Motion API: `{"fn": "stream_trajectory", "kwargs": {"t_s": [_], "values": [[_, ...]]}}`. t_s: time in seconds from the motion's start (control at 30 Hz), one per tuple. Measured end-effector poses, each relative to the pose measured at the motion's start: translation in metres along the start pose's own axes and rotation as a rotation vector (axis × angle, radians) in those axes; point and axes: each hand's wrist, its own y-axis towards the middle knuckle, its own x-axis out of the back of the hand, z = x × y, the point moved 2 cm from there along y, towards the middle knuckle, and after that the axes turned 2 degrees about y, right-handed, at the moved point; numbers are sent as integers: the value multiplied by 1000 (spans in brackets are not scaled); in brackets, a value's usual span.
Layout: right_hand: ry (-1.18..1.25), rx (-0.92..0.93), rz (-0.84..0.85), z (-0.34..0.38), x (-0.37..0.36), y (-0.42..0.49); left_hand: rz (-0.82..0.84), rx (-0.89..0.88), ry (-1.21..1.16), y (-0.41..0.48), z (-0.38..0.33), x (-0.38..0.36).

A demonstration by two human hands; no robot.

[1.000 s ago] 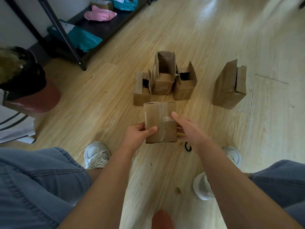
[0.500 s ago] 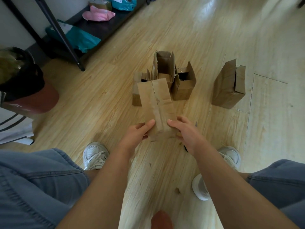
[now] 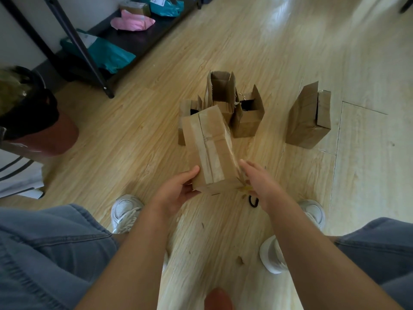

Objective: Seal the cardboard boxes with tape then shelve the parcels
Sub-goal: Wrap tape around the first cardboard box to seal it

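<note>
Box is being held off the floor, tilted, with its far end raised toward the open boxes and its near end low between the two hands.

Left hand is gripping the near left corner, thumb lying on the top face and fingers curling underneath. Judged purpose: steadying the box and presenting the seam upward.

Right hand is lying against the near right edge with fingers straight, grasping nothing that can be made out. It seems to be pressing down a clear tape strip glinting along that side.

A tape band is running down the top seam, so this face reads as sealed. A yellowish scrap under the right hand is too blurred to identify.

Three open boxes are standing clustered just beyond, flaps up. A fourth box is standing well apart to the right. All are probably waiting for tape.

Shelf along the floor's far left edge is carrying teal and pink parcels, so it is the likely destination.
</note>
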Motion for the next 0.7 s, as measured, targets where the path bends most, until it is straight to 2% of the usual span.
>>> {"fn": "stream_trajectory", "kwargs": {"t_s": [0.1, 0.17, 0.3, 0.47, 0.53, 0.63, 0.7], "values": [[63, -37, 55, -4, 0, 1, 22, 36, -30, -1, 2, -2], [100, -9, 52, -6, 0, 1, -46, 25, -31, 0, 1, -2], [131, 63, 31, -11, 3, 2, -219, -148, 190, 2, -7, 7], [142, 149, -32, -4, -1, -2, -357, -225, 184, 5, -5, 6], [121, 202, -51, 0, -5, -5, -327, -173, 115, 4, -7, 2], [106, 254, -56, 3, -7, -6, -165, -133, 116, 4, -8, 1], [123, 264, -39, 3, -6, -6, -183, -138, 149, 6, -6, 5]]}}
